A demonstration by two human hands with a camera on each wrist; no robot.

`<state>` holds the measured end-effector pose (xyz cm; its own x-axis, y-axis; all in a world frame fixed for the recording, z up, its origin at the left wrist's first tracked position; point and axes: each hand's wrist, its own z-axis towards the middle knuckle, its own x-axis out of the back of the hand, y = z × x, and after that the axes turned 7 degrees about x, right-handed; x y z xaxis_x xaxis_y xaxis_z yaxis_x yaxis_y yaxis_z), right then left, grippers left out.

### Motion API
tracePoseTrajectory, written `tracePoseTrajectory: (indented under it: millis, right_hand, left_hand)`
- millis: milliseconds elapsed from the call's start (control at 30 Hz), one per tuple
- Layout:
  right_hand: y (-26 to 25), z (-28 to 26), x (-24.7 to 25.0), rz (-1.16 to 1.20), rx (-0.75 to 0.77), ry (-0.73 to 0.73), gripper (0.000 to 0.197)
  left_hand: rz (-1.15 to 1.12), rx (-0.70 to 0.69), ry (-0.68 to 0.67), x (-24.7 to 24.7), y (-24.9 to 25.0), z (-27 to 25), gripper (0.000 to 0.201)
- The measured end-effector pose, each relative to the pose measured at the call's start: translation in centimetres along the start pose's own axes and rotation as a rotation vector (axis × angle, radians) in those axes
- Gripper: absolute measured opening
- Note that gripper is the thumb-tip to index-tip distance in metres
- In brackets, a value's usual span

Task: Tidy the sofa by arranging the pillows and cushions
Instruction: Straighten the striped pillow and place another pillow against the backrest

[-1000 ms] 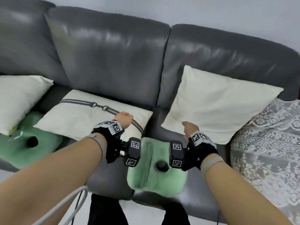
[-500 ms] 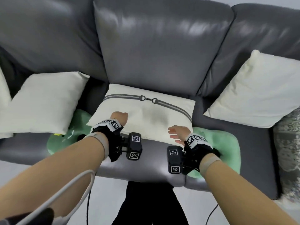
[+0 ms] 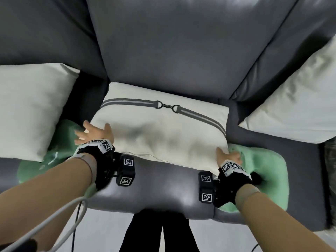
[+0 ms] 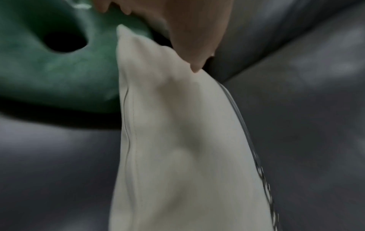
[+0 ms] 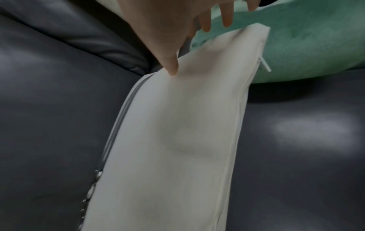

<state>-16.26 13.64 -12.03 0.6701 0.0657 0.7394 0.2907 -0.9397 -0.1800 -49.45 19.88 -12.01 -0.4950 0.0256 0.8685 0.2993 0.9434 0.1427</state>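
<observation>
At frame centre: the striped pillow lies flat on the sofa seat, its far edge against the backrest.
Long axis: it runs left to right across the frame, so each of your hands faces one short end.
Left hand: spread wide at the pillow's lower-left corner, thumb tip touching the cloth in the wrist view, holding nothing.
Right hand: fingers splayed at the lower-right corner, thumb on the fabric, no grip yet.
Nearer hand: neither; you flank it evenly.
Neighbours: a green cushion lies under your right wrist, another green cushion at mid-left, plain white pillows at both frame edges.
Containers: you have none in view.
</observation>
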Motion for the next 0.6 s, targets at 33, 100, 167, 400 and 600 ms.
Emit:
tracePoseTrajectory:
  millis: [33, 100, 167, 400, 600]
  right_hand:
    - [0.3, 0.0, -0.3, 0.009, -0.037, -0.008, 0.082]
    - [0.9, 0.4, -1.1, 0.013, -0.088, -0.035, 0.089]
    - [1.5, 0.7, -1.8, 0.03, -0.107, -0.035, 0.095]
    - [1.4, 1.5, -1.9, 0.088, -0.149, -0.094, 0.115]
    - [-1.3, 0.2, 3.3, 0.244, 0.007, -0.002, 0.066]
  left_hand:
    - [-0.008, 0.057, -0.023, -0.1, -0.2, 0.5, 0.076]
    - [-0.003, 0.136, -0.069, -0.8, -0.9, 2.0, 0.09]
    - [0.037, 0.144, -0.11, -1.0, -1.5, 2.9, 0.103]
    - [-0.045, 0.189, -0.309, -4.2, -4.7, 8.5, 0.095]
    - [-0.428, 0.181, -0.176, 2.9, 2.1, 2.7, 0.084]
